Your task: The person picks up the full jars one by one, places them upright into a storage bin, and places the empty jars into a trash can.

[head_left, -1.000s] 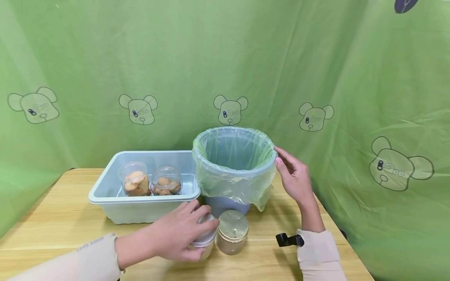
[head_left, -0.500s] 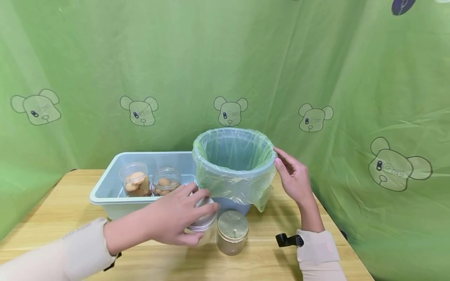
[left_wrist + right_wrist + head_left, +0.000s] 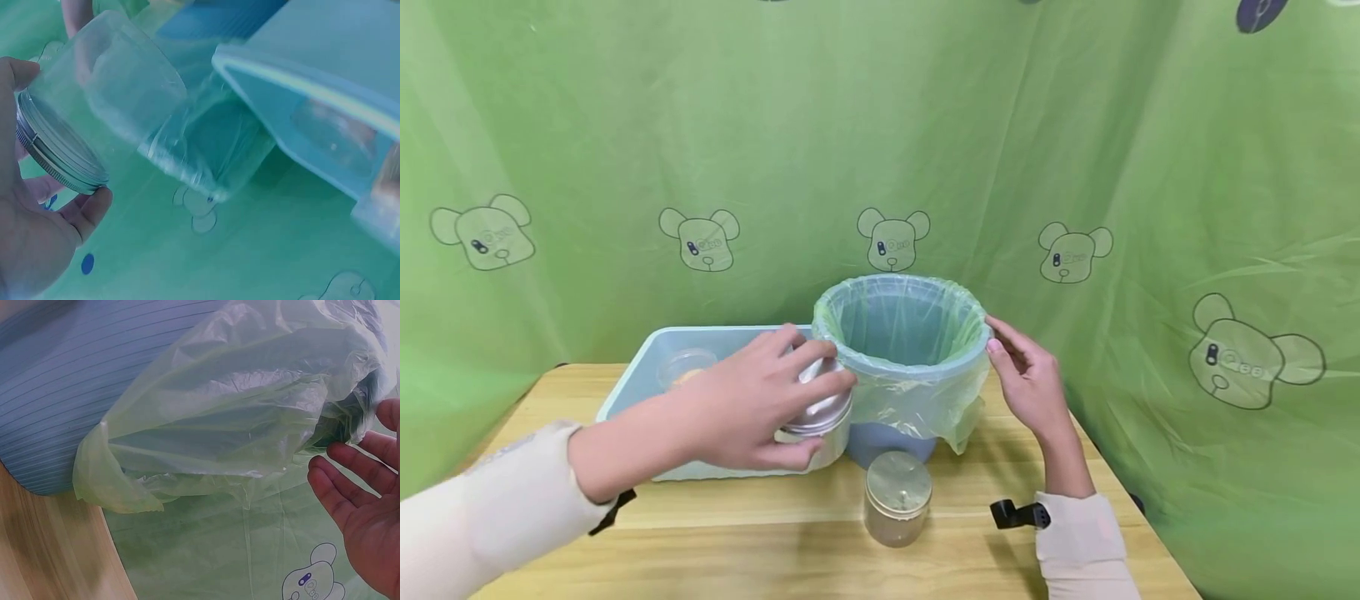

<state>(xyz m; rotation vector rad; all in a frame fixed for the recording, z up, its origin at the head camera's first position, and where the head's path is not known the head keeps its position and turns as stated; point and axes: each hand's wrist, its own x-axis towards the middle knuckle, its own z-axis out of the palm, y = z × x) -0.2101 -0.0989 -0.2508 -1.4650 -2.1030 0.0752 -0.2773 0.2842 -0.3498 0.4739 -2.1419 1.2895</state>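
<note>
My left hand [image 3: 741,400] grips a clear jar [image 3: 119,81] by its silver screw lid [image 3: 820,404], raised off the table in front of the blue basin's right end. In the left wrist view the jar is see-through and its lid lies against my palm. On the right, my right hand [image 3: 1030,375] touches the rim of a blue bin [image 3: 891,442], its fingers only slightly bent. A thin green bag [image 3: 250,406] lines the bin and folds over its rim. A second lidded clear jar [image 3: 897,504] stands upright on the table before the bin.
The light blue basin [image 3: 640,375] stands left of the bin, mostly covered by my left arm. Inside it, part of an open jar of cookies [image 3: 687,368] shows. A green curtain [image 3: 790,150] hangs behind the wooden table [image 3: 760,550].
My left hand has lifted the jar off the table and carried it up and slightly left, toward the basin. The right hand stays at the bin's rim.
</note>
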